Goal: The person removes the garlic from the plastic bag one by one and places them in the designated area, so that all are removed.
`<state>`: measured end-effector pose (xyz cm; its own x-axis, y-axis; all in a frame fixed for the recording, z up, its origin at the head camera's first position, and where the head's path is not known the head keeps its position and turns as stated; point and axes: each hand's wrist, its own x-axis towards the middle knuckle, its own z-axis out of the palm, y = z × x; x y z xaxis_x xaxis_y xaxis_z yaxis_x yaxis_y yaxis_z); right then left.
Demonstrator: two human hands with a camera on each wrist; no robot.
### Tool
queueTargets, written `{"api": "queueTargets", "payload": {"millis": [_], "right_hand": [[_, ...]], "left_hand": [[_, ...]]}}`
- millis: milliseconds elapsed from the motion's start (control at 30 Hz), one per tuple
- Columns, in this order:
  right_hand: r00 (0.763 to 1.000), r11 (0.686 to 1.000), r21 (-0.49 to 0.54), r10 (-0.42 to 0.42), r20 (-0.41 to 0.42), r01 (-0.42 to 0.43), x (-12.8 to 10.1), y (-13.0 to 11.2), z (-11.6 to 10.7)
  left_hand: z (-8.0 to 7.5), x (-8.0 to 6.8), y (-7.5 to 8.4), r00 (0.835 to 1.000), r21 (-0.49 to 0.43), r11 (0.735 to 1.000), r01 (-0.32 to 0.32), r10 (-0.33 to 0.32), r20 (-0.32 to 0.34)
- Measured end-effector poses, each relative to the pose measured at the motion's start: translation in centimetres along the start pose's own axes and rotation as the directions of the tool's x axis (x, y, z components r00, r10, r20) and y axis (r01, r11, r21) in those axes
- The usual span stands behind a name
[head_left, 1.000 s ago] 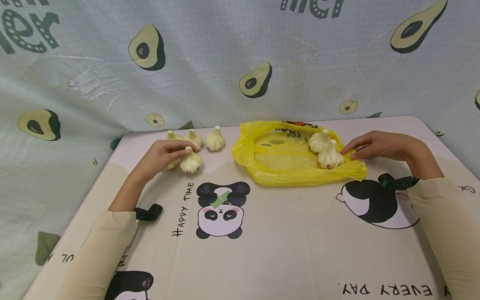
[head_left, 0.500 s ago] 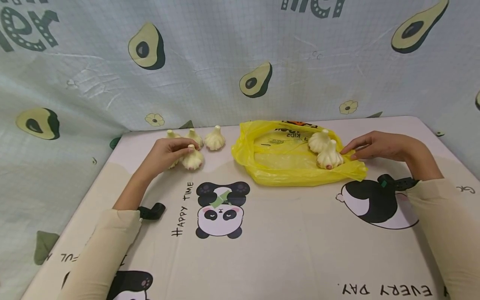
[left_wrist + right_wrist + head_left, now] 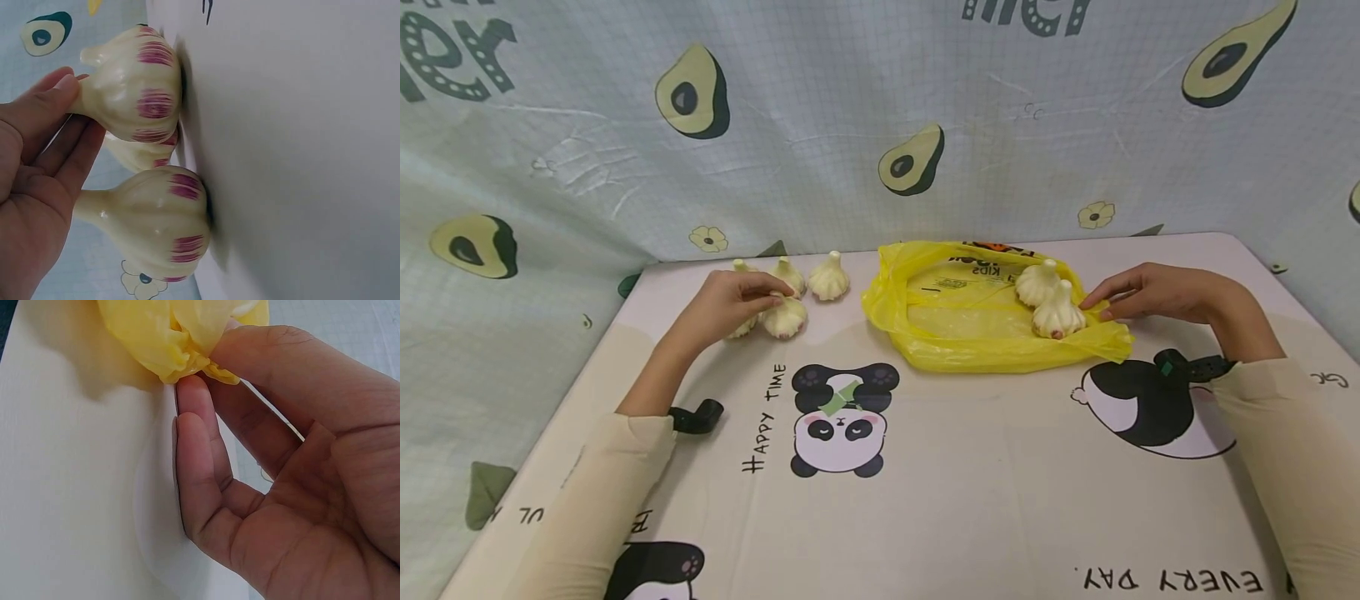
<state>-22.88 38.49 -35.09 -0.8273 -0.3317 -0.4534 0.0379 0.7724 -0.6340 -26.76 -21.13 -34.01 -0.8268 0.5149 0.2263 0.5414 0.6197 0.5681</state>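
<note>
My left hand (image 3: 726, 304) pinches the neck of a white garlic bulb (image 3: 786, 318) at the left back of the table. In the left wrist view, thumb and fingers close on that neck, and the bulb's purple-streaked base sits at the table surface. A second garlic bulb (image 3: 153, 225) stands right beside it, under the fingers. More bulbs are grouped behind, one partly hidden by the hand. On the right, my right hand (image 3: 1165, 292) pinches the gathered edge of a yellow plastic bag (image 3: 970, 354). Inside the bag's open mouth are two garlic bulbs (image 3: 1059, 310).
A lone garlic bulb (image 3: 830, 277) stands between the left group and the bag. The pale tablecloth (image 3: 955, 492) carries printed pandas and lettering. A hanging cloth with avocado prints (image 3: 820, 100) rises behind the table's back edge.
My left hand shifted slightly right, the pinched bulb with it, then drew back a little left and lower over the neck. My right hand and the bag stayed in place.
</note>
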Motion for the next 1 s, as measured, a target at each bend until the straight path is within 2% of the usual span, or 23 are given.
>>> {"api": "queueTargets", "payload": {"millis": [200,367,733,1000], "right_hand": [[1.000,1.000,-0.001,0.002,-0.001,-0.002,-0.05,-0.05,-0.05],[1.000,1.000,0.001,0.004,-0.001,-0.004,-0.07,-0.09,-0.01],[1.000,1.000,0.001,-0.005,0.006,0.005,-0.09,-0.16,-0.12],[1.000,1.000,0.010,0.004,0.007,-0.004,-0.02,-0.06,-0.03]], "left_hand": [[-0.21,0.13,0.10,0.999,0.036,0.998,-0.045,0.045,-0.006],[-0.20,0.15,0.22,0.998,0.054,0.997,-0.057,0.058,-0.013],[-0.55,-0.06,0.38,1.000,0.089,0.996,0.002,-0.003,0.006],[-0.63,-0.32,0.89,0.999,0.074,0.997,0.034,-0.034,0.009]]}}
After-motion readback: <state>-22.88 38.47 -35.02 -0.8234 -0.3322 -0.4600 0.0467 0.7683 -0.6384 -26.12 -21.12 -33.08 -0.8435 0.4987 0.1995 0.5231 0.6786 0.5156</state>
